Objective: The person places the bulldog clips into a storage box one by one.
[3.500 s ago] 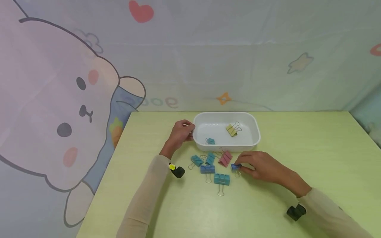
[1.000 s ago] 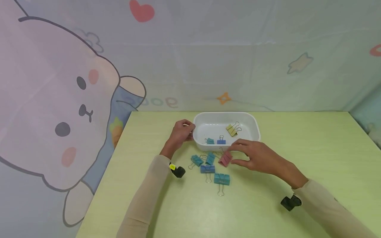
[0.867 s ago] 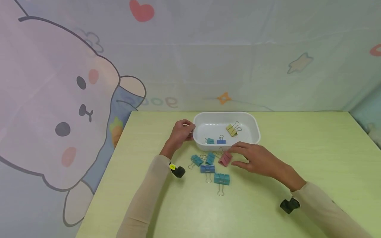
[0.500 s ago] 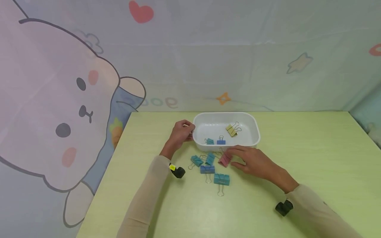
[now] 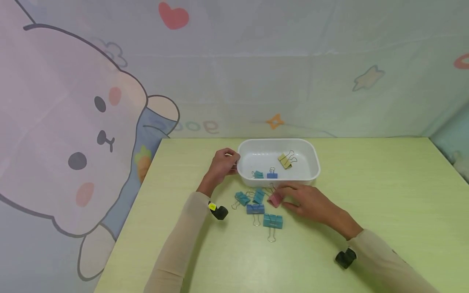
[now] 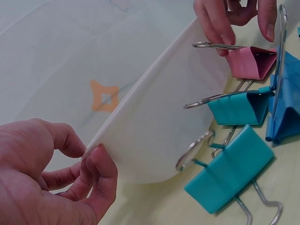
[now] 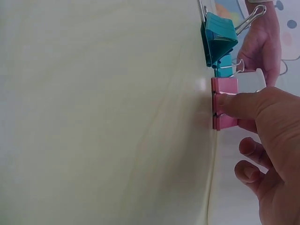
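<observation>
My left hand (image 5: 221, 165) pinches the left rim of a white plastic basin (image 5: 314, 162) between thumb and fingers. In the right wrist view, my right hand (image 7: 281, 136) has its thumb on the face of a pink binder clip (image 7: 226, 84) and a finger behind it. That clip sits on the table against the basin's near side. Left of it lie two teal binder clips (image 5: 258, 196), (image 5: 242, 198). Nearer are a blue binder clip (image 5: 255, 209) and a larger teal binder clip (image 5: 272, 221).
Inside the basin are a yellow binder clip (image 5: 285, 161), a small teal binder clip (image 5: 258, 174) and a small blue binder clip (image 5: 272, 176). The pale green table (image 5: 366, 183) ends at a printed curtain (image 5: 256, 81) behind.
My right hand put a small blue binder clip in the basin, then came to the pink clip, which has shifted slightly left and nearer. The left hand stays on the rim.
</observation>
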Tool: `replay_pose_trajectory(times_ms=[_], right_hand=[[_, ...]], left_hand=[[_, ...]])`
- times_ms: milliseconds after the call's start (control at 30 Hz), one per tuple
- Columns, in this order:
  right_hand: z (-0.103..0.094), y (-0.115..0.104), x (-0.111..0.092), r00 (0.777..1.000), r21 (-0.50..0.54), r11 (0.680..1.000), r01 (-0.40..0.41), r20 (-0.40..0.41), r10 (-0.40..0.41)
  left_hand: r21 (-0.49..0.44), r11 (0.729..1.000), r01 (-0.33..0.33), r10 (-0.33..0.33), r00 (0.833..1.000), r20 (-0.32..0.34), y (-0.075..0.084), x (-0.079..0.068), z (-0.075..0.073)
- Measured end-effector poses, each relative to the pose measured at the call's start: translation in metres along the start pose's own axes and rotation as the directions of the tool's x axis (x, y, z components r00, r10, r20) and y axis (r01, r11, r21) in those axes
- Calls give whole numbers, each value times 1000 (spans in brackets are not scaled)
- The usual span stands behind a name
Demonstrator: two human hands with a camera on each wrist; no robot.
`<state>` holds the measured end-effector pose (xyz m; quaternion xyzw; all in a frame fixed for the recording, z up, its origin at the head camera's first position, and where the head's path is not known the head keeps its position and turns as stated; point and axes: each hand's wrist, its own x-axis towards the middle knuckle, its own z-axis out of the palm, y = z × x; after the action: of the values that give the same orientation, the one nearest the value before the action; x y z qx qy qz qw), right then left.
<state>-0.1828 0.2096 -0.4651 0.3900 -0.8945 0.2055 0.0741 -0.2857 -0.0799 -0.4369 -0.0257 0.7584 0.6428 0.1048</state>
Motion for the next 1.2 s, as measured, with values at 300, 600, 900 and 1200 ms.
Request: replay_pose_trajectory(times_ms=[300,600,900,1200], right_hand=[[2,-1,-3,998,-9,998,66,-14,-66],[2,1,-4,1000,-3,1000,-16,10,16],[1,2,-5,998,10,999,-34,47,33],[3,4,-5,999,12,1000,-8,36,7]], left_hand=[[11,1000,1,-1,1000,1,0,0,0],[19,1000,6,-6,1000,-1,0,-1,0],[22,1000,-1,0,1000,6,0,-1,0],[13,1000,-15,15,1000,16,-1,-2,-1]])
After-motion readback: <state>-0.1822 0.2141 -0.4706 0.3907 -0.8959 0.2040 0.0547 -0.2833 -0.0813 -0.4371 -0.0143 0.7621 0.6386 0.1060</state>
